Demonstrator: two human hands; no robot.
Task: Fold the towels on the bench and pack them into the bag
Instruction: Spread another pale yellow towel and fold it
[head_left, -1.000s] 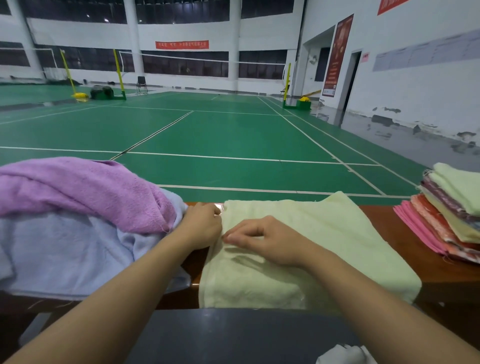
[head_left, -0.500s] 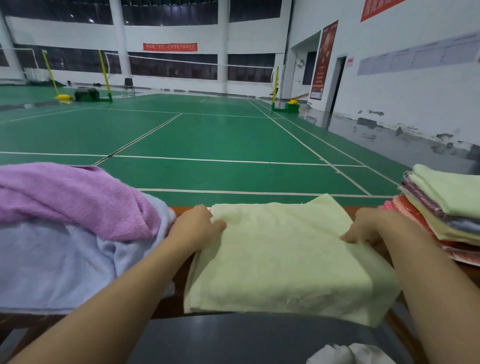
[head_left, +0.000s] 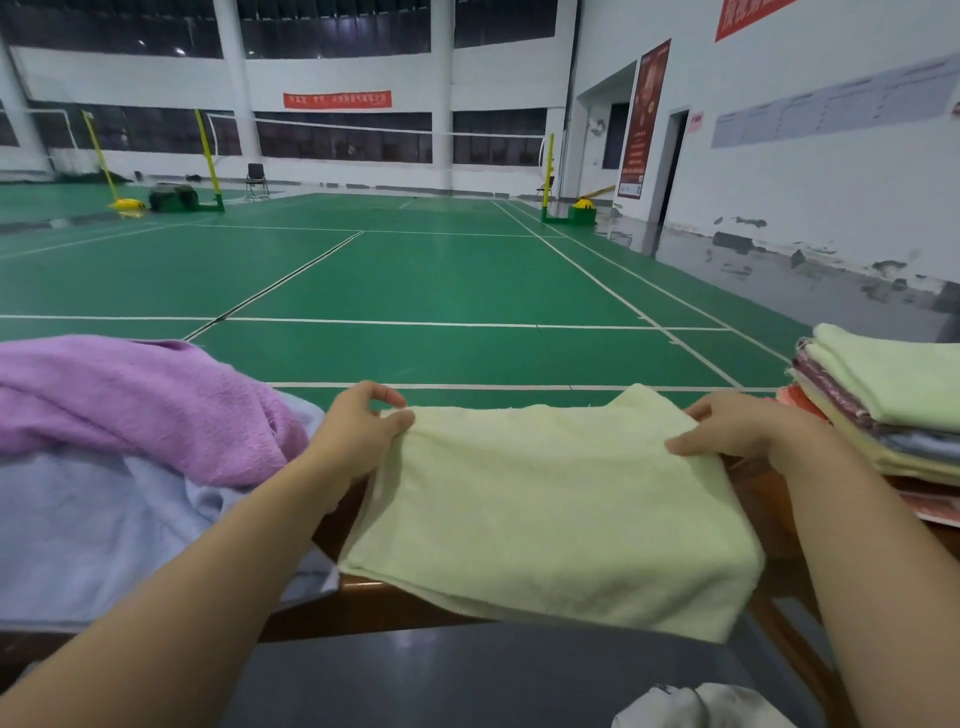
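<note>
The left hand (head_left: 358, 431) pinches the far left corner of the pale yellow towel (head_left: 550, 514) between thumb and curled fingers. The right hand (head_left: 737, 431) grips the far right corner the same way, thumb on top and the fingers tucked underneath (they are mostly hidden). The towel lies folded on the wooden bench (head_left: 363, 603), its near edge hanging over the front. To the left sits one purple towel (head_left: 140, 405) heaped on one light blue towel (head_left: 93, 530), both unfolded. To the right stands one stack of folded towels (head_left: 883, 410), several layers, too tightly packed to count exactly.
</note>
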